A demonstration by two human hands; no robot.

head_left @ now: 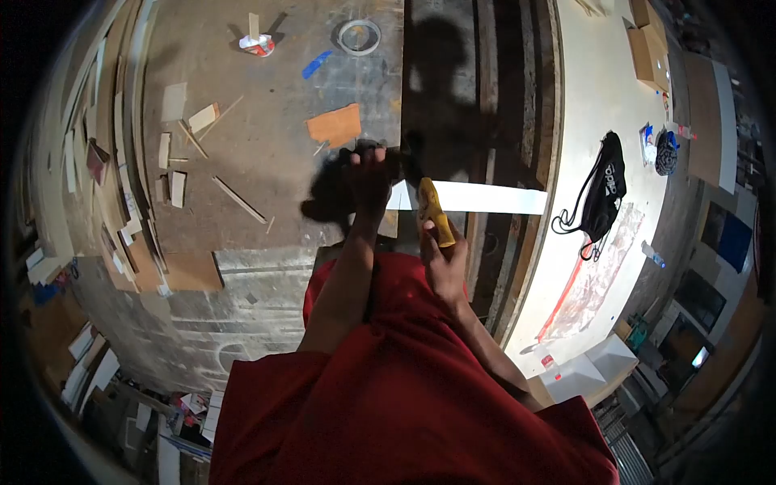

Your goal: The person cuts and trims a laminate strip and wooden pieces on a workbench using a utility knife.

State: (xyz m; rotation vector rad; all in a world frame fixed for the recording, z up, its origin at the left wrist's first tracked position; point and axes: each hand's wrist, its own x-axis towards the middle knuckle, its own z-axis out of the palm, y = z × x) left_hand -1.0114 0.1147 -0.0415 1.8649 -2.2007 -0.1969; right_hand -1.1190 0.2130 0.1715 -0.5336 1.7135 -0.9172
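Observation:
My right hand (446, 265) is closed around a yellow-handled tool (436, 212). Its working end runs into shadow, so its exact kind is unclear. Beneath the tool lies a long white strip (493, 197), crossing from the brown work surface over a dark gap to the pale board on the right. A thin dark line shows near the strip's left end. My left hand (370, 174) is at that end, mostly in shadow; its fingertips point forward, and whether it grips the strip is hidden.
Wood offcuts (179, 187) lie at left on the brown surface (267, 162). An orange-brown piece (334, 125), blue strip (317, 64) and ring (358, 37) lie ahead. A black drawstring bag (604, 190) rests on the pale board (586, 105). Dark slatted gaps run beside it.

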